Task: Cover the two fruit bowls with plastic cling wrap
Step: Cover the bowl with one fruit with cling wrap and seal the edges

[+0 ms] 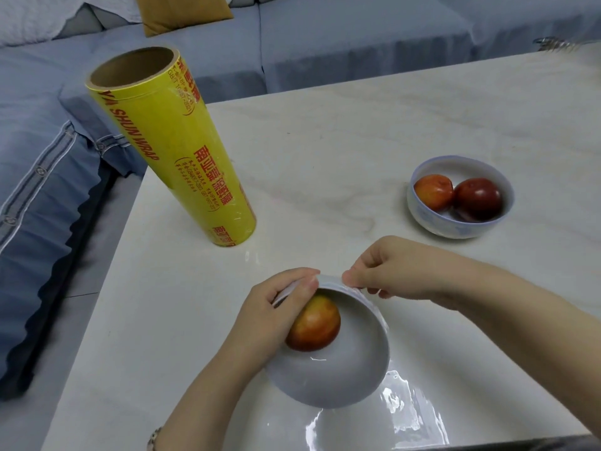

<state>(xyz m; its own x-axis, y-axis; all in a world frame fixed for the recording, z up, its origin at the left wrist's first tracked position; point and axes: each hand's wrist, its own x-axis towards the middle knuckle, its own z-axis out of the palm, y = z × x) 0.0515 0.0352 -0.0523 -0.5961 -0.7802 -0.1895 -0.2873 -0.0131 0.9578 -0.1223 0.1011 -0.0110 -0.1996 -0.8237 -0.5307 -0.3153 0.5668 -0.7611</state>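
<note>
A white bowl (338, 375) with one red-yellow fruit (313, 323) sits near the table's front edge, with clear cling wrap (400, 405) over it and spilling onto the table at its near right. My left hand (273, 315) grips the bowl's far-left rim, thumb over the wrap. My right hand (400, 271) pinches the wrap at the far rim. A second white bowl (432, 219) holding two red fruits (460, 195) stands uncovered at the right. The yellow cling wrap roll (175, 151) stands upright at the left.
The white marble table (325, 131) has its left edge beside the roll. A blue sofa (48, 177) with cushions runs along the left and back. A metal object (556, 43) shows at the far right corner.
</note>
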